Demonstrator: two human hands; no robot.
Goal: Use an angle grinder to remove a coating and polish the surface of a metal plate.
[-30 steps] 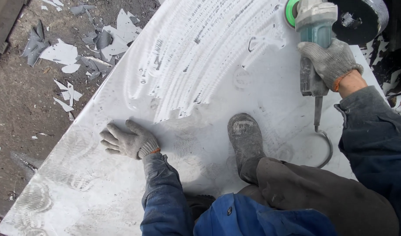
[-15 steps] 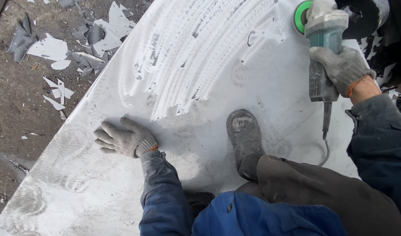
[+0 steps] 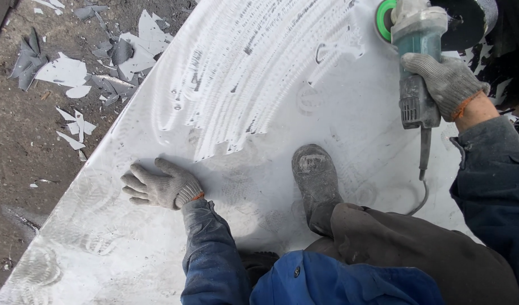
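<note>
Gloves of grey knit are covering both hands. The right hand (image 3: 444, 83) is gripping the body of a grey-green angle grinder (image 3: 416, 62), its fingers wrapping fully around the housing, at the upper right of the view. The grinder's green-backed disc (image 3: 383, 20) is sitting against the large white metal sheet (image 3: 338, 113), beside a fan of bright curved grinding marks (image 3: 242, 73). The grinder's power cord (image 3: 422, 186) is trailing down across the sheet towards the person's knee. The left hand (image 3: 160, 185) is pressing flat on the sheet near its left edge, fingers spread, holding nothing. A dusty boot (image 3: 316, 183) is standing on the sheet between the hands. Grey paint flakes (image 3: 73, 73) are lying on the ground beyond the sheet's edge.
</note>
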